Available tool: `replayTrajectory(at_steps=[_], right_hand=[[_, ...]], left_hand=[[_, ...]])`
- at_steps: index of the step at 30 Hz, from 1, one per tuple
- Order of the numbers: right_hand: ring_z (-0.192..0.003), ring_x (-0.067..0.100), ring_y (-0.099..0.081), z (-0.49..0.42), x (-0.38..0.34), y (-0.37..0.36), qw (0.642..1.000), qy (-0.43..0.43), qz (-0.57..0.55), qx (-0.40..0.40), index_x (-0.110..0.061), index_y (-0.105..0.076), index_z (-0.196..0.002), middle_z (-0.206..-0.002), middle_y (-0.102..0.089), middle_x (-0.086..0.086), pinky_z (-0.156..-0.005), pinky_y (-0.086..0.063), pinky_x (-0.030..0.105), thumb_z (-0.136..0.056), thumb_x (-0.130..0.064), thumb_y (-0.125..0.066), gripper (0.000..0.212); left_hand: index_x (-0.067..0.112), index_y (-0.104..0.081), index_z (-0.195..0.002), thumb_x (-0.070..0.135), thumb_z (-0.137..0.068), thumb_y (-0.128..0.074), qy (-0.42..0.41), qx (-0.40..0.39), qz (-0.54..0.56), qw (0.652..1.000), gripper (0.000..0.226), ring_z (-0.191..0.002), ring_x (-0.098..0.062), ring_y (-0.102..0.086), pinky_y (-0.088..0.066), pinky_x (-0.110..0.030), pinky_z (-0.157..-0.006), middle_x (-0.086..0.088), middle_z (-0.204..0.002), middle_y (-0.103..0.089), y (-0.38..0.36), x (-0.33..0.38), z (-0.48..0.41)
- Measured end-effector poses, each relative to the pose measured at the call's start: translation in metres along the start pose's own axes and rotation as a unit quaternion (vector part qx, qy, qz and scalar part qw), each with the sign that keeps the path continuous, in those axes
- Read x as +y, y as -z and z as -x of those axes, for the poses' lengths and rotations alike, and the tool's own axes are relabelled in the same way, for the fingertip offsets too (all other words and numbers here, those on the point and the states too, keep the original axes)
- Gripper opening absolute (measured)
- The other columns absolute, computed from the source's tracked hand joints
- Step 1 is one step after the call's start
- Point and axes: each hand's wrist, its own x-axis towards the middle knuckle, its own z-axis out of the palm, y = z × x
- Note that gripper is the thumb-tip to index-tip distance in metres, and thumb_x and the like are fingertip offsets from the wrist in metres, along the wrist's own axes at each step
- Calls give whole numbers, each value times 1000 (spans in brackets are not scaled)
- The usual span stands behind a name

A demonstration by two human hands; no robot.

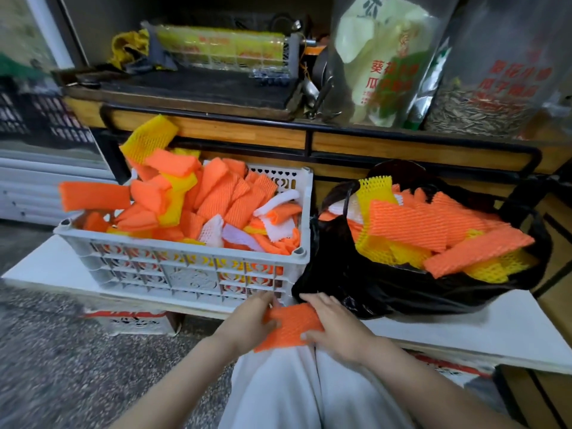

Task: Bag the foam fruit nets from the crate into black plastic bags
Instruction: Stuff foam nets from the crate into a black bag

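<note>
Holding one orange foam net [292, 320] flat over the knees, the person is gripping it by both ends just off the near edge of the white bench [510, 329]. The left hand [252, 320] is grasping the net's left end, its fingers [266, 300] curling over the far edge. The right hand [332, 325] is clasping the right end, its thumb pressing on the near edge. The white crate [185, 270] is sitting on the left part of the bench, reaching its near edge. It is heaped with loose nets [216, 196] in orange, yellow and white, some overhanging its far left corner. Just beside it on the right, the black plastic bag [371, 289] is standing open, piled with bagged nets [418, 224] in orange and yellow.
</note>
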Motion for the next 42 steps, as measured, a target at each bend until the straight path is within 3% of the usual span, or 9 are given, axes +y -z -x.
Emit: replayTrajectory(at_steps=[6, 11, 14, 16, 20, 23, 32, 38, 42], right_hand=[[-104, 10, -56, 3, -31, 43, 991, 58, -36, 114, -30, -53, -115, -109, -56, -14, -88, -43, 27, -81, -30, -68, 37], [-74, 1, -55, -8, -77, 94, 974, 99, -85, 187, -29, -54, -105, -83, -57, -19, -68, -43, 17, -75, -30, -76, 37], [-86, 5, -60, -27, -103, 108, 971, 154, -107, 150, -30, -54, -104, -96, -64, -11, -75, -49, 22, -77, -30, -75, 34], [-96, 5, -61, -42, -117, 112, 964, 180, -142, 135, -27, -53, -110, -106, -62, -9, -81, -51, 21, -83, -30, -68, 31], [-95, -4, -53, -85, -126, 113, 953, 150, -182, 192, -22, -46, -125, -110, -54, -11, -81, -45, 14, -90, -28, -61, 39], [-103, 5, -50, -125, -114, 100, 974, 108, -128, 155, -17, -46, -127, -120, -49, -5, -88, -42, 21, -87, -24, -65, 45], [-125, 25, -44, -204, -83, 45, 998, 36, 51, -15, -8, -46, -130, -135, -48, 11, -103, -38, 35, -82, -28, -71, 58], [-120, 29, -45, -237, -74, 24, 987, 19, 155, -29, -12, -40, -130, -129, -48, 13, -97, -40, 38, -80, -34, -70, 63], [-110, 31, -53, -236, -67, 28, 988, 34, 149, 3, -12, -47, -120, -119, -55, 12, -88, -44, 42, -89, -22, -58, 34]], left_hand=[[32, -50, -79, 17, -71, -60, -67, 103, 191, 974, 19, -75, -2, -48, -36, -20, -70, 10, -79, -53, 42, 4, 7], [30, -51, -82, 25, -71, -63, -85, 159, 202, 963, 17, -67, 5, -48, -36, -15, -62, 13, -73, -52, 76, 8, 15], [30, -53, -90, 40, -78, -59, -107, 188, 197, 956, 16, -65, 5, -51, -41, -16, -61, 13, -72, -56, 90, 19, 19], [24, -56, -94, 42, -83, -54, -113, 236, 188, 946, 21, -66, 0, -52, -44, -27, -65, 6, -73, -58, 102, 17, 20], [21, -53, -92, 21, -91, -59, -42, 381, 206, 900, 6, -63, 4, -50, -41, -23, -61, 9, -74, -57, 131, -9, 18], [20, -53, -93, 17, -92, -57, 4, 458, 212, 863, 5, -63, 2, -48, -40, -27, -63, 11, -75, -56, 149, -34, 18], [8, -53, -93, 16, -92, -54, 43, 480, 201, 853, 8, -71, -16, -47, -34, -33, -65, -3, -76, -55, 160, -72, -4], [15, -51, -90, 14, -93, -54, 36, 466, 219, 857, 4, -62, 7, -47, -29, -23, -60, 12, -71, -51, 156, -84, -30], [12, -49, -89, 13, -95, -51, 36, 467, 231, 853, 6, -60, 12, -47, -34, -9, -58, 12, -68, -48, 154, -86, -48]])
